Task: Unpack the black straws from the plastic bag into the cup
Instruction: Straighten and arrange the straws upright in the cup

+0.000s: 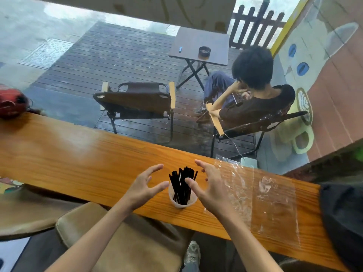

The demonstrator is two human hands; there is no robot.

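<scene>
A bundle of black straws (181, 183) stands upright in a translucent plastic cup (183, 202) near the front edge of the orange wooden counter (78, 163). My left hand (144, 186) hovers just left of the cup, fingers spread and holding nothing. To the right of the cup is my right hand (211, 188), also open, with its thumb close to the straws. The clear plastic bag (261, 195) lies flat and empty-looking on the counter, right of my right hand.
A black bag (343, 222) rests on the counter's right end and a red object (11, 103) at its far left. Beyond the glass, a person sits in a folding chair (255, 122) beside another folding chair (137, 103) and a small table (200, 46).
</scene>
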